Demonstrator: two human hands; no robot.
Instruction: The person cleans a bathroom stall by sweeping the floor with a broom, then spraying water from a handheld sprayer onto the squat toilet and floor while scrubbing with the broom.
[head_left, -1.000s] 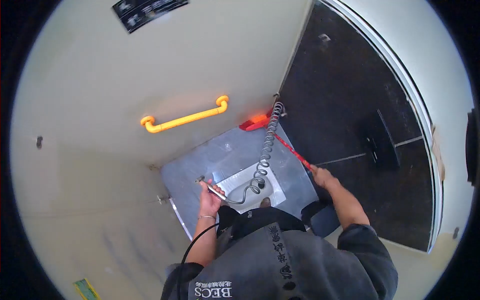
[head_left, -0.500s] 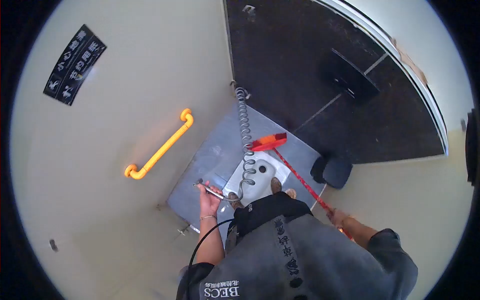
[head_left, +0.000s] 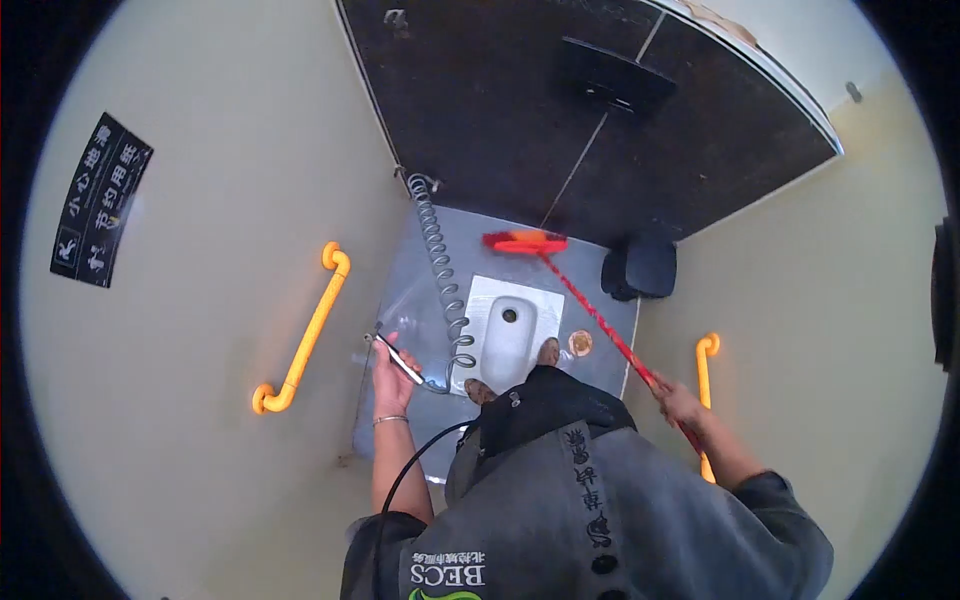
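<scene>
My left hand (head_left: pixel 393 378) is closed around a metal spray gun (head_left: pixel 402 360), its head pointing toward the left wall. A grey coiled hose (head_left: pixel 440 262) runs from the spray gun up to a fitting in the back left corner. My right hand (head_left: pixel 678 400) grips the long red handle of a broom (head_left: pixel 600 322). The red and orange broom head (head_left: pixel 525 242) is at the floor between the squat toilet (head_left: pixel 472 320) and the dark back wall. Both my shoes stand by the toilet's near end.
Yellow grab bars are fixed on the left wall (head_left: pixel 312 335) and the right wall (head_left: pixel 704 375). A black bin (head_left: pixel 645 270) stands in the back right corner. A round tan patch (head_left: pixel 580 343) shows on the grey floor (head_left: pixel 400 300). A dark holder (head_left: pixel 618 78) hangs on the back wall.
The broom head has moved from the toilet's far edge back toward the dark wall. My view has turned, bringing the right grab bar more into sight. Both hands keep their hold.
</scene>
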